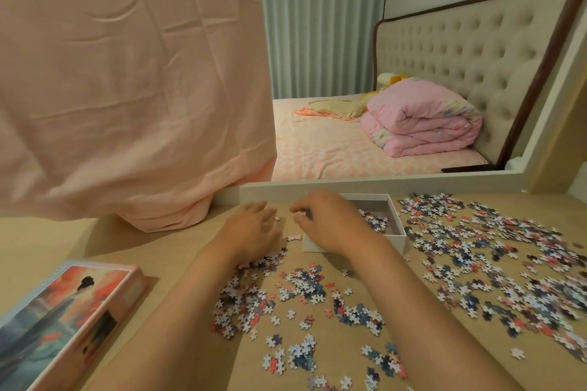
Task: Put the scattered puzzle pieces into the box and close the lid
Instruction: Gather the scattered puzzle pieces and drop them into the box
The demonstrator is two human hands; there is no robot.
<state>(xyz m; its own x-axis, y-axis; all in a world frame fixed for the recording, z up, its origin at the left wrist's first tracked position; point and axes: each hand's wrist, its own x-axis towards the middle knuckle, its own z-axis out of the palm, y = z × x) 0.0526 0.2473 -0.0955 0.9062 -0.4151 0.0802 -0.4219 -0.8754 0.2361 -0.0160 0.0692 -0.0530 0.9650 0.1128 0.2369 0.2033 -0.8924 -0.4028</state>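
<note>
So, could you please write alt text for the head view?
The person's left hand and right hand reach toward an open white box holding a few puzzle pieces; many more cover the table, and the illustrated lid lies at left.

— What's at twelve o'clock?
— A bed, its beige tufted headboard toward two and a folded pink quilt against it.
— And leftward?
— Pale pleated curtains at twelve. A creased pink sheet hangs at ten, down onto the wooden tabletop.
</note>
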